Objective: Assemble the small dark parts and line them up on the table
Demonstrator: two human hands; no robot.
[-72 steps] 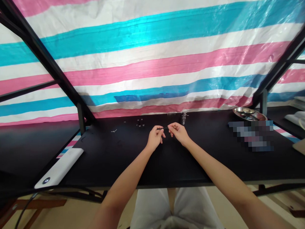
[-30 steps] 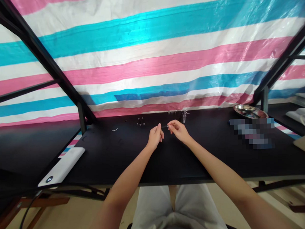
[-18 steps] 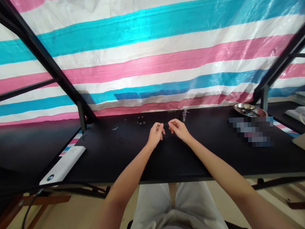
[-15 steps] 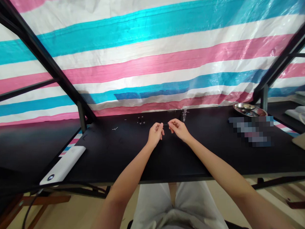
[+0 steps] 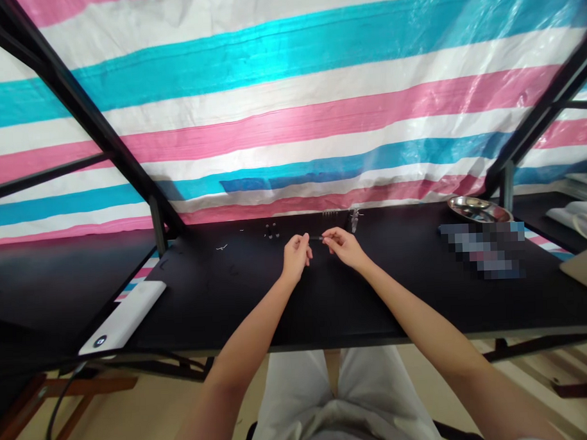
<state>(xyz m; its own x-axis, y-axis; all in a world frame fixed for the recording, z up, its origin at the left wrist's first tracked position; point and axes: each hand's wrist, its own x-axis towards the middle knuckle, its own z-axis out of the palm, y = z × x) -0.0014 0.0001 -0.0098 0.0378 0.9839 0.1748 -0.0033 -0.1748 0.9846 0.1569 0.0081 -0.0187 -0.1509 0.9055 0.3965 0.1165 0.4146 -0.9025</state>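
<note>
Between my two hands, just above the black table (image 5: 354,301), stretches a thin dark stick-like piece (image 5: 316,238), too small to name. My left hand (image 5: 296,257) is closed in a pinch at its left end. The fingertips of my right hand (image 5: 341,244) pinch its right end. Beyond the hands, a few small dark and silver parts (image 5: 271,231) lie to the left. A row of small metal pieces (image 5: 330,213) and a small clear bag (image 5: 355,220) with something in it lie at the back.
A shiny round metal tray (image 5: 480,210) stands at the back right, with a blurred-out item (image 5: 482,249) before it. On the left lies a long white device (image 5: 126,319) with a cable. A white scrap (image 5: 221,247) rests left of centre. Striped sheeting (image 5: 290,117) hangs behind.
My left hand has shifted slightly left, so the gap between the hands is wider and more of the thin dark piece shows. My right hand stays nearly in place.
</note>
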